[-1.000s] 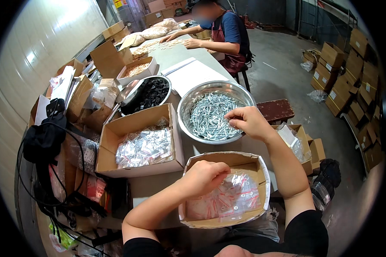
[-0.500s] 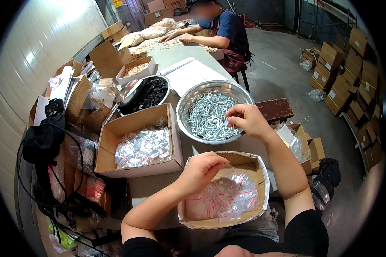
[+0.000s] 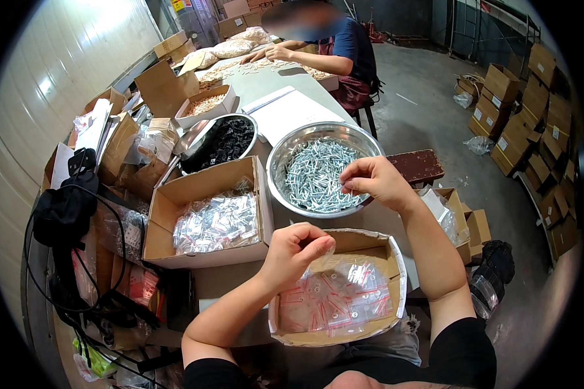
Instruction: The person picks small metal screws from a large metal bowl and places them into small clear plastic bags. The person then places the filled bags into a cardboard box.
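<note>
My left hand [image 3: 296,255] is closed in a pinch above the left part of a shallow cardboard tray [image 3: 401,275]. A bit of clear film shows at its fingertips, seemingly a small plastic bag. Inside the tray lie several flat clear zip bags [image 3: 344,295] with red strips. Over the right rim of a steel bowl [image 3: 280,139], my right hand [image 3: 379,183] has thumb and fingers pressed together; what they hold, if anything, is too small to tell. Silvery screws [image 3: 315,175] fill much of the bowl.
Left of the bowl stands a cardboard box [image 3: 204,185] of filled clear bags. Behind it are a bowl of black pieces [image 3: 224,142] and a box of small beige pieces [image 3: 204,104]. Across the table [image 3: 266,81] a co-worker [image 3: 357,52] sits handling beige pieces. A wooden bench [image 3: 415,167] stands to the right.
My left hand has shifted slightly left and turned, with its thumb now showing more. My right hand has hardly moved. The co-worker's head and arms have shifted.
</note>
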`<state>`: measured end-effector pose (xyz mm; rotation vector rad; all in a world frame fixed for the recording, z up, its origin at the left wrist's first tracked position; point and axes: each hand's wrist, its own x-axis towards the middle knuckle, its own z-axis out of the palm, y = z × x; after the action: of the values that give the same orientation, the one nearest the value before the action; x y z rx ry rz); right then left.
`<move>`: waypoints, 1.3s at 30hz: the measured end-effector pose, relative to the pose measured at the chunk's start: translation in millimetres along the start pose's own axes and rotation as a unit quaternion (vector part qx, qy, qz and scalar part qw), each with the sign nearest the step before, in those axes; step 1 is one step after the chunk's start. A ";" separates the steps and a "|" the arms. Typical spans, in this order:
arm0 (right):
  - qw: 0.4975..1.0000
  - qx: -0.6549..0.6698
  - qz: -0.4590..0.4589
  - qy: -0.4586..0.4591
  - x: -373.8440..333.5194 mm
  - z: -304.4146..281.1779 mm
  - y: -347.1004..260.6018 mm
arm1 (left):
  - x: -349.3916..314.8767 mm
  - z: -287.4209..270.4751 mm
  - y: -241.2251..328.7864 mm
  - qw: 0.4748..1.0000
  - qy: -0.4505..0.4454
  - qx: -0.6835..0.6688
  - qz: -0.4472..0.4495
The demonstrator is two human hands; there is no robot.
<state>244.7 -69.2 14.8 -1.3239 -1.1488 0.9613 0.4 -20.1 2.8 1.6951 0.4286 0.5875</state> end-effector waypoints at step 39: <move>0.895 -0.275 -0.286 -0.205 -48.2 43.7 -35.8 | 8.3 0.7 -4.7 0.980 -0.151 -0.045 -0.123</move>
<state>188.6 -108.9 43.0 -1.1056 -2.1107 0.4883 7.7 -14.9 -0.6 1.5818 0.3779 0.1617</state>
